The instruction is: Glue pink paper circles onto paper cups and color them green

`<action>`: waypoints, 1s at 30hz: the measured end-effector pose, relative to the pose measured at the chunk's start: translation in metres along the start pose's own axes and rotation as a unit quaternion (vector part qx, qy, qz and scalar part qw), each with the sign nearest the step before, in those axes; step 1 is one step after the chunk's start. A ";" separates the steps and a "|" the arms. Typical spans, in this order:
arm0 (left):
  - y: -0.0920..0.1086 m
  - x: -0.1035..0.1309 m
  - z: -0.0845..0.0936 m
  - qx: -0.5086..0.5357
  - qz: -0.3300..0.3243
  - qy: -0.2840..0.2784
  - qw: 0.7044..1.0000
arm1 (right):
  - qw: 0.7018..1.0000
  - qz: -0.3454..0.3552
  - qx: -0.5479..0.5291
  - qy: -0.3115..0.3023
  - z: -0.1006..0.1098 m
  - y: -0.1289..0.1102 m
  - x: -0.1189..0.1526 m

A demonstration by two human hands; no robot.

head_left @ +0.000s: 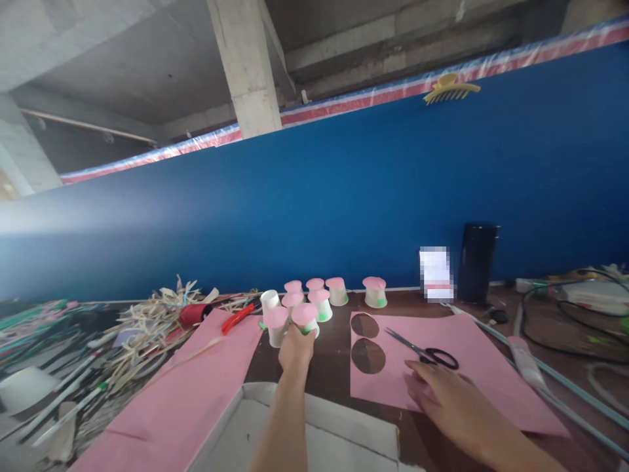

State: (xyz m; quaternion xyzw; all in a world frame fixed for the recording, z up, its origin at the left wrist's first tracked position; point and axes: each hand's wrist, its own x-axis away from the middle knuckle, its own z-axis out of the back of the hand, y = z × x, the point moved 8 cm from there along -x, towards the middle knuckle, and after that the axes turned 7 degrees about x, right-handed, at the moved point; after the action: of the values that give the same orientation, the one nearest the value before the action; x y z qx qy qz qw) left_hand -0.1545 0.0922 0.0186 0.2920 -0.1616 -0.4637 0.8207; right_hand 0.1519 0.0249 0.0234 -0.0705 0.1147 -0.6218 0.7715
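My left hand [296,349] reaches forward to the front of a group of white paper cups. Its fingers close at the side of a cup with a round pink paper top [305,313], and the hand partly hides that cup. Several more upside-down cups with pink tops, such as a paper cup [375,296] with a green patch, stand behind and beside it. My right hand [449,393] lies with fingers stretched out over a pink sheet [472,347], just below black-handled scissors [417,347]. Two round holes are cut at the sheet's left edge.
An open white cardboard box [348,426] sits in front. On the left are another pink sheet [171,387], a red-handled tool [238,318] and a heap of pale strips [147,341]. A black cylinder [476,262], a blurred-out phone-like object [436,272] and cables stand or lie at right.
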 end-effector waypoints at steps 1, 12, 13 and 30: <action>0.000 0.000 0.000 0.001 0.000 0.000 1.000 | 1.000 0.000 0.000 0.000 0.000 0.000 0.000; 0.010 0.009 0.011 0.006 -0.018 0.045 0.999 | 1.000 -0.008 -0.005 -0.010 0.001 0.000 0.000; 0.013 0.011 0.012 0.005 -0.022 0.050 0.999 | 1.000 -0.007 -0.005 -0.010 0.002 -0.001 0.000; 0.088 0.020 0.020 0.043 -0.114 0.073 0.990 | 0.999 0.000 0.043 0.022 -0.011 -0.002 -0.002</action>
State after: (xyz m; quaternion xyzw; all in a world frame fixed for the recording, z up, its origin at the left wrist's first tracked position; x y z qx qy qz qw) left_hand -0.0965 0.1039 0.0897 0.3764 -0.0867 -0.5244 0.7588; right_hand 0.1464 0.0270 0.0133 -0.0237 0.1045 -0.6278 0.7709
